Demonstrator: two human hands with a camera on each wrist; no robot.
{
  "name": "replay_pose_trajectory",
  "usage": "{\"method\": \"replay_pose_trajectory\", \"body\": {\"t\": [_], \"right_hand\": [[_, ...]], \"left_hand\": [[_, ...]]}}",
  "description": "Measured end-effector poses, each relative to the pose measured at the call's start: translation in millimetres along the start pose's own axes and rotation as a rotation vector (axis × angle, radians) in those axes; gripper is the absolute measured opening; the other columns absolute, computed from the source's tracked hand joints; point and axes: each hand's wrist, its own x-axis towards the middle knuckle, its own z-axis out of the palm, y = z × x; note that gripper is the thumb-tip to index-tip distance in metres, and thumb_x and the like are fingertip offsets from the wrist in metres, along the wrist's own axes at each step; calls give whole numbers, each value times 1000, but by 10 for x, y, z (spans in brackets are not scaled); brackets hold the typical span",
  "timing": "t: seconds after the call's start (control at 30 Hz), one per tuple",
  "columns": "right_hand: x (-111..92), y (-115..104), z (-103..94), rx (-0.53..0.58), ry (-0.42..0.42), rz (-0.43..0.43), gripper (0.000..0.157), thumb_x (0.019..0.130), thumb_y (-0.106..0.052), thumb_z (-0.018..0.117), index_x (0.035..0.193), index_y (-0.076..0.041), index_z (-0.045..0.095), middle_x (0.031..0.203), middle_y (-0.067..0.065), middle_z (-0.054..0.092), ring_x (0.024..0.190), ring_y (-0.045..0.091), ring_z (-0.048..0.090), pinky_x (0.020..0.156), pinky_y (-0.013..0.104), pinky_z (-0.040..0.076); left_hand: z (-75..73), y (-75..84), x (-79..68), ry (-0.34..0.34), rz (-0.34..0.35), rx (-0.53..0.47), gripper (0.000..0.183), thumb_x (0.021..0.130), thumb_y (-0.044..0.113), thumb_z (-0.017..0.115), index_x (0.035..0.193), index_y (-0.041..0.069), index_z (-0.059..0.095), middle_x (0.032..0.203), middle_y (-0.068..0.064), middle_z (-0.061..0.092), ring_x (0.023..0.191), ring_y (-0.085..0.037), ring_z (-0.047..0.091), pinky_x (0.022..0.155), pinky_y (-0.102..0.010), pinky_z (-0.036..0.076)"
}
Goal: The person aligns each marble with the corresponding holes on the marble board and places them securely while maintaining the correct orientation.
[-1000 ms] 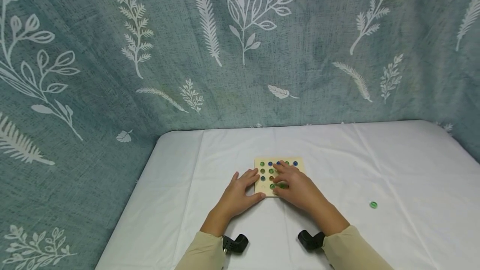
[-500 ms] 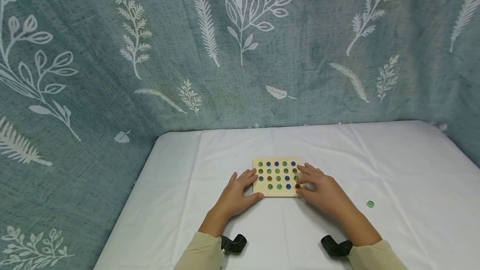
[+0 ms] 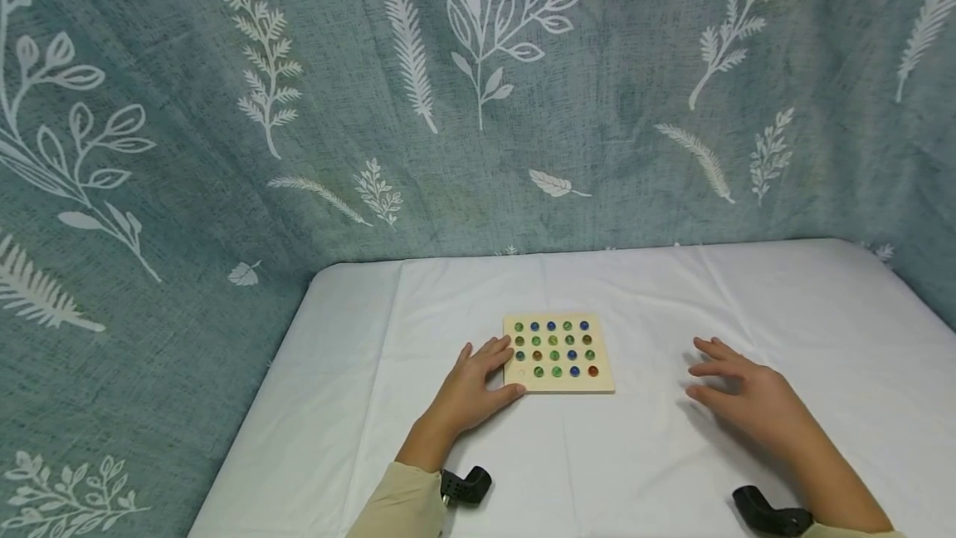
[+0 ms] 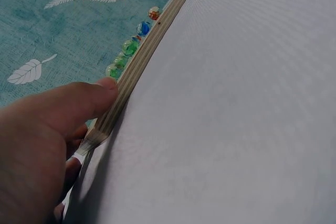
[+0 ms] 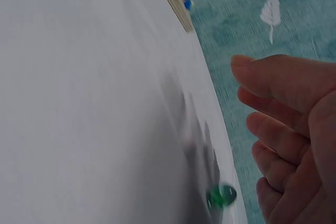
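A pale wooden board (image 3: 568, 385) with rows of glass marbles (image 3: 553, 340) lies flat on the table. Its front-left hollow (image 3: 521, 373) holds no marble; the marbles are green, blue and amber. My left hand (image 3: 472, 388) holds the board's near left corner, its thumb along the front edge and fingertips on the left edge. Well to the right of the board, my right hand (image 3: 754, 393) hovers above the cloth with loosely bent fingers and nothing in them. Below it in the right wrist view sits a loose green marble (image 5: 221, 196), hidden in the head view.
White cloth (image 3: 635, 455) covers the table. A teal curtain (image 3: 448, 214) with white leaf prints hangs behind it and on the left. Each wrist wears a black camera mount, one by the left sleeve (image 3: 396, 505).
My right hand has moved from over the board to the right, above where the loose green marble lay. My left hand keeps its place at the board's corner.
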Motion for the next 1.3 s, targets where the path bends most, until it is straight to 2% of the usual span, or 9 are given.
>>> {"method": "replay_pose_trajectory", "body": {"t": [0.13, 0.3, 0.5, 0.63, 0.8, 0.97, 1.17, 1.2, 1.3], "right_hand": [[-65, 150, -102, -29, -11, 52, 55, 89, -50, 68, 121, -5, 69, 157, 12, 35, 151, 32, 18, 104, 72, 31], [-110, 283, -198, -52, -24, 115, 64, 88, -55, 67, 122, -1, 68, 157, 19, 31, 144, 49, 23, 101, 74, 30], [-134, 382, -221, -25, -44, 147, 65, 86, -55, 69, 119, 1, 69, 156, 22, 31, 142, 53, 22, 104, 75, 27], [-151, 432, -200, -1, -40, 147, 62, 86, -53, 70, 119, 0, 69, 156, 22, 32, 144, 50, 19, 107, 73, 26], [-185, 469, -194, 41, -51, 149, 58, 87, -52, 69, 119, -4, 69, 157, 18, 31, 149, 38, 13, 111, 69, 23], [-207, 485, -182, 40, -58, 132, 54, 87, -51, 70, 117, -5, 70, 157, 18, 31, 151, 33, 12, 112, 69, 22], [-208, 504, -159, 12, -51, 115, 53, 86, -52, 70, 114, -7, 71, 157, 18, 32, 150, 10, 8, 112, 67, 23], [-207, 508, -156, 8, -51, 116, 54, 86, -53, 70, 114, -7, 71, 157, 18, 32, 150, 10, 8, 111, 68, 24], [-195, 503, -155, -4, -53, 120, 55, 85, -54, 71, 113, -7, 72, 156, 19, 33, 152, 21, 9, 109, 70, 26]], "left_hand": [[-7, 9, -2, -6, -4, -7, 66, 88, 46, 71, 143, 14, 53, 155, 9, 40, 147, -12, 32, 127, -41, 10], [-17, 14, -6, -9, -5, -12, 66, 88, 44, 71, 143, 13, 53, 155, 7, 40, 147, -13, 32, 127, -41, 10], [-21, 8, -3, -9, -4, -9, 66, 88, 44, 71, 143, 14, 53, 155, 7, 40, 147, -13, 32, 127, -41, 10], [-18, 4, -2, -9, -6, -8, 66, 88, 45, 71, 144, 14, 53, 155, 8, 40, 147, -12, 32, 127, -40, 10], [-17, 11, -1, -11, -6, -13, 66, 88, 44, 71, 144, 14, 53, 155, 8, 40, 147, -12, 31, 127, -40, 9], [-20, 20, -4, -15, -13, -14, 66, 88, 44, 71, 143, 14, 53, 155, 9, 40, 147, -12, 31, 127, -40, 9], [-22, 21, 4, -20, -20, -12, 66, 88, 45, 70, 144, 14, 53, 156, 10, 39, 147, -11, 31, 127, -39, 9], [-22, 21, 5, -21, -20, -12, 66, 88, 45, 70, 144, 14, 52, 156, 10, 39, 147, -11, 31, 127, -39, 9], [-22, 15, 3, -21, -21, -10, 66, 88, 46, 70, 144, 15, 52, 156, 10, 38, 147, -11, 31, 127, -39, 9]]}}
